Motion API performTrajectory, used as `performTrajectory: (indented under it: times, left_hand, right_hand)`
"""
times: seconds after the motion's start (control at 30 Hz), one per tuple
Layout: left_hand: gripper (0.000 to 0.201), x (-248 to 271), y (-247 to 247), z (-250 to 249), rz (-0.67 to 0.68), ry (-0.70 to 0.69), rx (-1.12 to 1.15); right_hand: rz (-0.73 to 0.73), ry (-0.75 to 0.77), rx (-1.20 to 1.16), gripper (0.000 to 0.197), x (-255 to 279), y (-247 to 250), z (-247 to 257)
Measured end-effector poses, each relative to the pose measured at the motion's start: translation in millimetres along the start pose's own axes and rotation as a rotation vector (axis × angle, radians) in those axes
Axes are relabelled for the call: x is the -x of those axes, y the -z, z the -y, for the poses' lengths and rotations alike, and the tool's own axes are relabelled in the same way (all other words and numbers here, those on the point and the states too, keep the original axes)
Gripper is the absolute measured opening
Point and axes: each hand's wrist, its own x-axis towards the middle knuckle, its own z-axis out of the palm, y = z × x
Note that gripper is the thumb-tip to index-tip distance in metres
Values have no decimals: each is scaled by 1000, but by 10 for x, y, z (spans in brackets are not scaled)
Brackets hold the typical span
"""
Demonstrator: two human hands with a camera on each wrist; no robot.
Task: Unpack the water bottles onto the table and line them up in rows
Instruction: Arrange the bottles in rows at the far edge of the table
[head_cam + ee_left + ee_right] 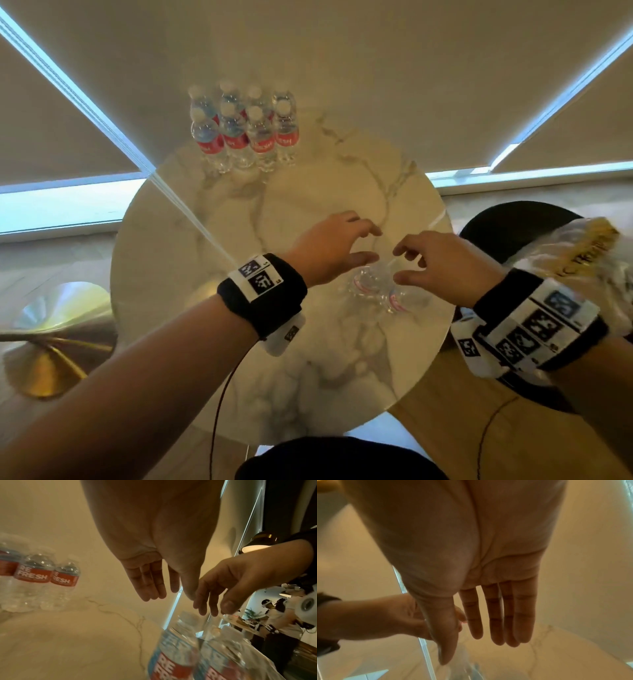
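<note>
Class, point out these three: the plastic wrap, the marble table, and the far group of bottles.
plastic wrap (579, 246), head view, crumpled top
marble table (308, 342), head view, bare top
far group of bottles (262, 144), head view, red label

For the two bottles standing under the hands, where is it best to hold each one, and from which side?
Probably from above, one per hand. Both near bottles stand upright and side by side, so their inner sides are blocked. The left hand and right hand hover open over them; wrapping each neck or shoulder from its outer side looks easiest.

Office-like lounge: round marble table (212, 308), roller blinds (342, 68), brass lamp (260, 540).
</note>
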Motion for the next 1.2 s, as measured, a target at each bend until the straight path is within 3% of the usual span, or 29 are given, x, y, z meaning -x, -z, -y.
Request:
performTrajectory:
  times: [0.17, 0.43, 0.63, 0.83, 1.2]
  left_hand:
    - [49, -40, -358, -262, 128, 53, -51]
    - [36, -176, -162, -54, 52, 122, -50]
    - [36, -513, 389, 374, -19, 112, -107]
    - [37, -1193, 886, 811, -133, 164, -192]
    - [38, -2023, 1269, 1439, -294, 313, -222]
  right_hand:
    - [-2, -54, 62, 40, 265, -439, -301]
    - [-102, -24, 19, 33, -102, -288, -270]
    - [-207, -18, 12, 31, -936, 315, -5]
    - [-260, 34, 42, 32, -2027, 896, 193]
    - [-215, 192, 148, 32, -3613, 1420, 531]
